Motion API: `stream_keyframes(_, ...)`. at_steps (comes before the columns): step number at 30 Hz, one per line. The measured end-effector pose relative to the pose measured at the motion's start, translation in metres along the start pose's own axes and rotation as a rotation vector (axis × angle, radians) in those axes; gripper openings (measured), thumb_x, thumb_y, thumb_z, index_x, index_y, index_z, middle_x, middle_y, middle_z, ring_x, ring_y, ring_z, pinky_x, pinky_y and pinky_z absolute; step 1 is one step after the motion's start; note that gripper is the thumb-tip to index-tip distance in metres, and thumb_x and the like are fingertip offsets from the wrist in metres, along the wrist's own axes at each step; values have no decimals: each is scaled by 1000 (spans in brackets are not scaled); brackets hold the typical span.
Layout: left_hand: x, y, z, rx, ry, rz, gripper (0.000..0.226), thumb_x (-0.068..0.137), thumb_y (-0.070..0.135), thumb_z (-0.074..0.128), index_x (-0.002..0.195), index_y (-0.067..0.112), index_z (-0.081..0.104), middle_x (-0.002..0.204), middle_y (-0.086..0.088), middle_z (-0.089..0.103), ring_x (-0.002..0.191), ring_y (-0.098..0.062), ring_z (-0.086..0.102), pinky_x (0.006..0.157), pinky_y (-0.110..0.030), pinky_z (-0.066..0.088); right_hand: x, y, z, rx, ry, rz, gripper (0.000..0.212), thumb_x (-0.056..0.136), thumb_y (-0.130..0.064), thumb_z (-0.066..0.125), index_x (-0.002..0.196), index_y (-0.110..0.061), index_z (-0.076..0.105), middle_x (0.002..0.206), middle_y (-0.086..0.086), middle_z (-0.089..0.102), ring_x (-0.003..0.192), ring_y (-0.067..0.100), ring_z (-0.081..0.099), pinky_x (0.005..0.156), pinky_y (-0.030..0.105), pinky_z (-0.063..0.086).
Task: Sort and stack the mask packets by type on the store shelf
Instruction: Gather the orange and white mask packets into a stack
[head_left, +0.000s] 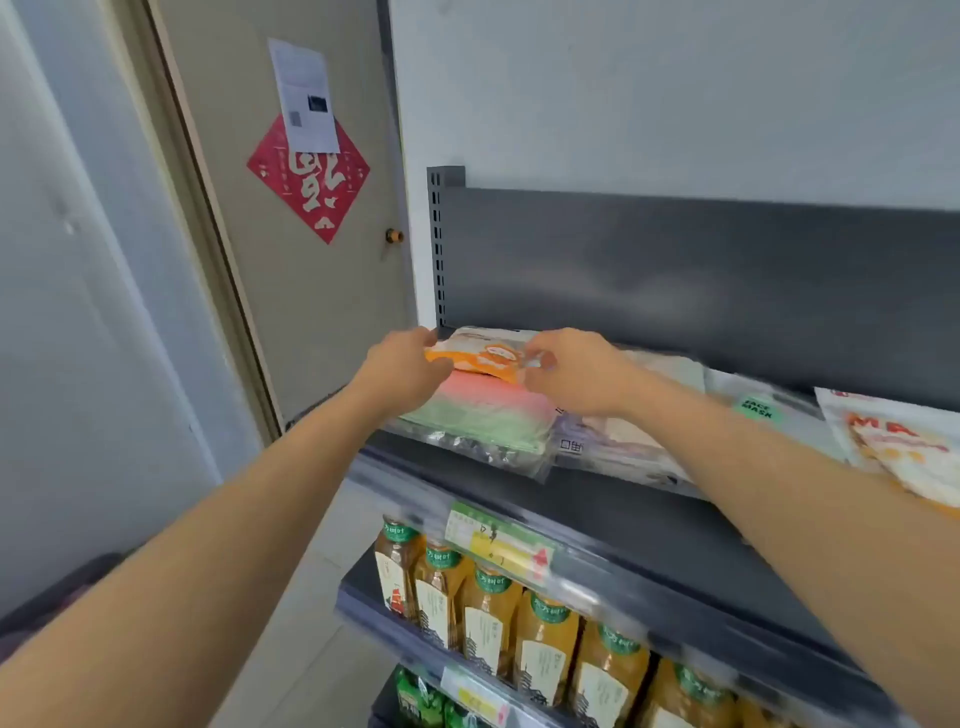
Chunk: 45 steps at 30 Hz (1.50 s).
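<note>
A: We have the orange packet (480, 358) pinched at its 2 ends, left hand (402, 369) and right hand (576, 371), over the pink-green pack (483, 415) at the shelf's (649, 499) far left.

B: It looks light, floppy, slick; we'd best keep to its edges.

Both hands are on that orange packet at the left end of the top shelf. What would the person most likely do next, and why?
Probably lower the orange packet squarely onto the pink and green packet and let go. The left hand and right hand pinch its two ends, and it already sits just over that packet at the left end of the shelf.
</note>
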<state>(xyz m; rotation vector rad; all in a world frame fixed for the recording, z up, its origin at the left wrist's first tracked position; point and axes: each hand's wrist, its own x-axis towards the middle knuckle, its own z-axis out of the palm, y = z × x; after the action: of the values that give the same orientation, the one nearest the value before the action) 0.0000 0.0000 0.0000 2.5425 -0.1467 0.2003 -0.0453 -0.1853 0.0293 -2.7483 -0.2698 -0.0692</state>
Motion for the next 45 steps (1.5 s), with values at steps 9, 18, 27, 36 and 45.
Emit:
stream_keyframes(9,41,4,19,-143,-5,-286,39,94,40,51,110,4,52,87,-3,49,70,-16,44,57,-26,32,56,19,10,220,-75,77,38,96,-33,48,114,0,59,114,14,62,97,26,56,77,31,45)
stream_keyframes(18,47,9,22,-446,44,-423,64,79,23,76,127,-9,49,132,-25,53,97,-33,57,80,-34,45,74,26,20,621,-15,260,38,83,-24,70,65,-12,39,60,4,38,53,19,37,57,29,37)
stream_keyframes(27,32,11,0,-637,95,-255,34,76,0,75,102,5,55,106,-11,65,91,-26,62,83,-37,52,66,15,19,852,159,295,40,80,-15,74,113,-1,57,106,8,66,99,24,65,87,39,56)
stream_keyframes(36,14,17,-28,-748,-2,43,29,77,11,77,99,7,57,91,0,66,78,-15,65,71,-24,53,39,-5,-6,843,465,330,49,73,-17,77,118,-12,58,111,4,66,98,22,65,85,38,56)
stream_keyframes(45,5,26,-41,-1036,-138,96,40,75,15,78,112,9,64,109,-8,72,98,-27,70,91,-46,54,-3,-27,-23,822,639,284,28,86,-3,62,106,-21,54,103,-4,60,101,18,60,88,34,53)
